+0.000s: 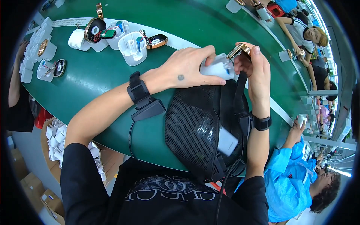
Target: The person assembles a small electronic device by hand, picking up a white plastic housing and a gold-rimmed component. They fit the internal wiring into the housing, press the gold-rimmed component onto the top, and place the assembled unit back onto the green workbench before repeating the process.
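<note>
My left hand [187,68] is closed around a white plastic housing [218,69], thumb along its near side. A small blue part shows at the housing's right end. In my right hand [258,73] is a gold-rimmed lid piece [240,49], held with its metal edge up against the top of the housing. My right fingers are partly hidden behind these parts. Just below both hands sits a black mesh bag [191,123] with a grey power bank [227,141] in it. Black straps with small devices and cables are around both wrists.
Similar white housings with gold-rimmed lids and red wires [133,50] stand on the green table [157,15] at the back left. More housings [41,35] line its left side. A carton of white parts [56,140] is lower left. A co-worker in blue [287,183] sits close right.
</note>
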{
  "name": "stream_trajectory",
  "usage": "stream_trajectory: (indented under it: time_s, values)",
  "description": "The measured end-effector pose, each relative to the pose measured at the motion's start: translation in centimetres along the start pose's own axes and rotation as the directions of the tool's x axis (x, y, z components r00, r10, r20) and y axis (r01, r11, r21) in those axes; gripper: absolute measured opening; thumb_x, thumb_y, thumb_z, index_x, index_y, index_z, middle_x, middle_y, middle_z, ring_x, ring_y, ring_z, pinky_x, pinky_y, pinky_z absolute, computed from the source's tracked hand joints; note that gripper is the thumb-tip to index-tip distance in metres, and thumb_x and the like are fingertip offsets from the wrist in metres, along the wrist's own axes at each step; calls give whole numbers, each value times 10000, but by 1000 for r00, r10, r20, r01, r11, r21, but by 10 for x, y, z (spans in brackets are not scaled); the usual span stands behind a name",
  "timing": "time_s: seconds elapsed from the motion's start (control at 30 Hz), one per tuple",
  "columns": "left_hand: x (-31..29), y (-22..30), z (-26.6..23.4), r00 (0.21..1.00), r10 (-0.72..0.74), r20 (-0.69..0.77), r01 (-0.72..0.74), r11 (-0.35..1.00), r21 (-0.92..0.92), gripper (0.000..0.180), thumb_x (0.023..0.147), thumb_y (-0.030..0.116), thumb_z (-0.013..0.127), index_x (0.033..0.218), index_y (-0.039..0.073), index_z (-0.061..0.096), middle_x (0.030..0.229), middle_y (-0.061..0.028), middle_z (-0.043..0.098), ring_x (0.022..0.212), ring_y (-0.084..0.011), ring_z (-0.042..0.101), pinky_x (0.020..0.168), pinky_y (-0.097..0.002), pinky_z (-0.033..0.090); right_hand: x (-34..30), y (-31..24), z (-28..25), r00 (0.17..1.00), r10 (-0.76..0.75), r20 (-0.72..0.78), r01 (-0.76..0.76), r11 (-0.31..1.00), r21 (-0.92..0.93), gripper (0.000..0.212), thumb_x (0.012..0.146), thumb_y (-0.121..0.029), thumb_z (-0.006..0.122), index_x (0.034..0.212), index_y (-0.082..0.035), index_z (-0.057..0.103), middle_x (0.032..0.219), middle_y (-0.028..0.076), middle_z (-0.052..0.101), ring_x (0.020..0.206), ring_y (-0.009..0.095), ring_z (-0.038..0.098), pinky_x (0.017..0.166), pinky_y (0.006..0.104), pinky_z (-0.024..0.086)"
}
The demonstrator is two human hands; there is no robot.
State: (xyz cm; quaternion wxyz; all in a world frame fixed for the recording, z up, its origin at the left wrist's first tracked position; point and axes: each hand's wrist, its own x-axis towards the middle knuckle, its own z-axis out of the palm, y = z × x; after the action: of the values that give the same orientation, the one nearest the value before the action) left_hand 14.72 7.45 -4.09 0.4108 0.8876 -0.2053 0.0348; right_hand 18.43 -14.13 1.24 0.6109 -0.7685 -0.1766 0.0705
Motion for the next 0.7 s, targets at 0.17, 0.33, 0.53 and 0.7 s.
stream_trajectory:
  time_s: [0.17, 0.33, 0.53, 0.7]
  values:
    - [-5, 8, 5, 999, -51, 12, 52, 968, -247, 656, 831, 537, 792, 1177, 28, 565, 958, -160, 705, 679, -294, 695, 658, -368, 551, -5, 3, 6, 994, -96, 48, 100, 991, -92, 538, 1100, -470, 424, 1255, 0, 634, 948, 59, 632, 773, 122, 577, 691, 264, 469]
    - [-10, 20, 3, 992, -63, 113, 116, 821, -559, 617, 890, 454, 744, 1292, 19, 570, 1036, -148, 716, 597, -200, 695, 628, -302, 566, -16, 0, 10, 988, -132, 83, 144, 977, -160, 572, 1082, -520, 439, 1263, -12, 629, 1001, 42, 620, 795, 107, 562, 694, 249, 444]
    - [-9, 19, -4, 966, -82, 247, 210, 805, -555, 587, 921, 397, 706, 1339, 13, 555, 1097, -137, 710, 633, -184, 720, 632, -300, 573, -22, -2, 12, 966, -211, 146, 233, 961, -150, 507, 1009, -428, 638, 1304, -17, 602, 1073, 76, 665, 938, 140, 632, 832, 275, 512]
    - [-15, 15, -1, 966, -30, 258, 195, 739, -645, 594, 956, 378, 679, 1405, 25, 516, 1180, -125, 681, 681, -182, 736, 561, -268, 543, -26, -5, 16, 974, -203, 106, 223, 941, -253, 521, 1001, -440, 642, 1304, -19, 600, 1115, 90, 664, 1007, 169, 640, 884, 305, 522]
